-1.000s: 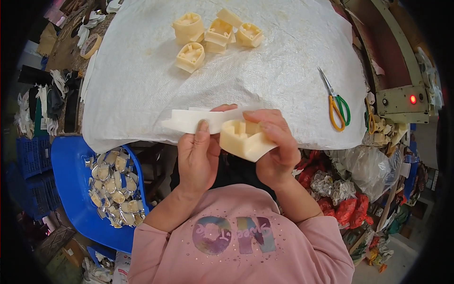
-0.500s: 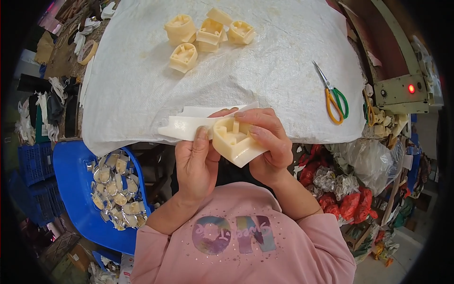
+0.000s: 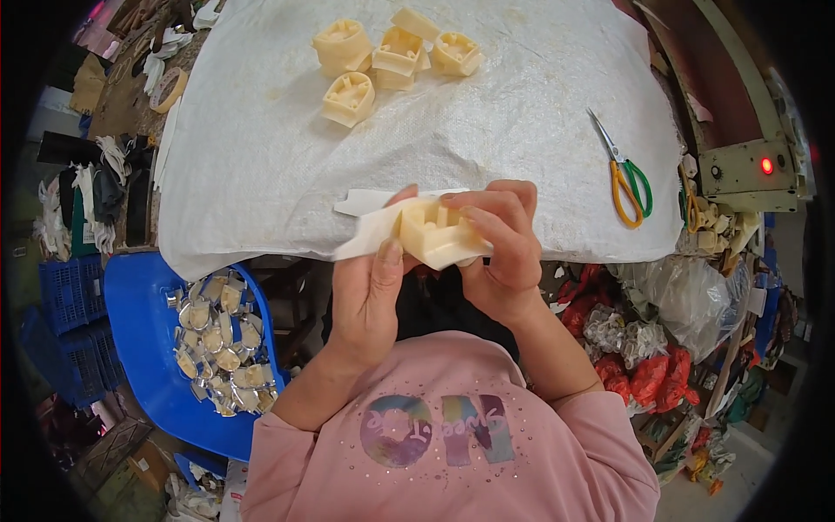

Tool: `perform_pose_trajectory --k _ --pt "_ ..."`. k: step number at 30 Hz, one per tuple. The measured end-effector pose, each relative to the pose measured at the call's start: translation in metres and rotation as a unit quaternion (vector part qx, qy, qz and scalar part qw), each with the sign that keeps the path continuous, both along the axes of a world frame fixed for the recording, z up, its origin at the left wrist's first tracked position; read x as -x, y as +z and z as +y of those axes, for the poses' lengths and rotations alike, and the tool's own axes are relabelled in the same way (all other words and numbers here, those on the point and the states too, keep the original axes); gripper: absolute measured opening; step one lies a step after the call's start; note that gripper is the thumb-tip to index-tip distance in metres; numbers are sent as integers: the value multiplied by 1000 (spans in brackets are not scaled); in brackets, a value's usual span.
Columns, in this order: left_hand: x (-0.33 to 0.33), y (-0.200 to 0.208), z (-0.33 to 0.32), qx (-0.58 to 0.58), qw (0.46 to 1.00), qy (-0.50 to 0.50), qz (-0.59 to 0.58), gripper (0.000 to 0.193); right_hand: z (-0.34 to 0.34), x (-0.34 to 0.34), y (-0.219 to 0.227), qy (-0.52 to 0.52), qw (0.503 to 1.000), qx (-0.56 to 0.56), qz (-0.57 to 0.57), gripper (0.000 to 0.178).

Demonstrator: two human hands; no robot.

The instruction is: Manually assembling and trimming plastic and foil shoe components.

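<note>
A cream-coloured hollow plastic heel-like block (image 3: 432, 248) with inner posts is held up in front of me, its open side facing up. My left hand (image 3: 372, 291) is closed on its left side, thumb in front. A white strip (image 3: 370, 233) runs along the block and sticks out to the left between block and fingers. My right hand (image 3: 504, 244) is closed on the block's right side, fingers bent over its rim. Another white strip (image 3: 357, 202) shows behind the hands at the table edge. Several similar cream blocks (image 3: 348, 98) sit farther back.
A white woven sheet (image 3: 252, 157) covers the table. Scissors (image 3: 622, 174) with orange and green handles lie at right. A blue bin (image 3: 139, 348) with several cream-and-shiny pieces stands at left. A machine (image 3: 739, 170) with a red light is at far right, above plastic bags (image 3: 670, 378).
Both hands have raised and tilted the block, and the strip's free end now slants down to the left. The whole view has shifted slightly.
</note>
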State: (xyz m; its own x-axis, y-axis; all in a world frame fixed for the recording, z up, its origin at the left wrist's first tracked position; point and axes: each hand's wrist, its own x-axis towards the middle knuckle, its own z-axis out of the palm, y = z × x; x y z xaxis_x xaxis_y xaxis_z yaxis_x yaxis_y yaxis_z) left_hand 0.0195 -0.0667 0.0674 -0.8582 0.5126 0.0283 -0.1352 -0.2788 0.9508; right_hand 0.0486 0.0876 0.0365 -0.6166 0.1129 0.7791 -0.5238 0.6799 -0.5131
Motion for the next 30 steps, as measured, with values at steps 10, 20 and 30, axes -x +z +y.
perform_pose_trajectory --k 10,20,30 --pt "-5 -21 -13 134 984 107 53 27 -2 -20 44 -21 940 -235 -245 30" --pt "-13 -11 -5 166 981 67 80 29 5 -22 44 22 933 -240 -268 23" --pt "-15 -14 -6 254 944 16 210 35 7 -27 31 0 943 -233 -237 21"
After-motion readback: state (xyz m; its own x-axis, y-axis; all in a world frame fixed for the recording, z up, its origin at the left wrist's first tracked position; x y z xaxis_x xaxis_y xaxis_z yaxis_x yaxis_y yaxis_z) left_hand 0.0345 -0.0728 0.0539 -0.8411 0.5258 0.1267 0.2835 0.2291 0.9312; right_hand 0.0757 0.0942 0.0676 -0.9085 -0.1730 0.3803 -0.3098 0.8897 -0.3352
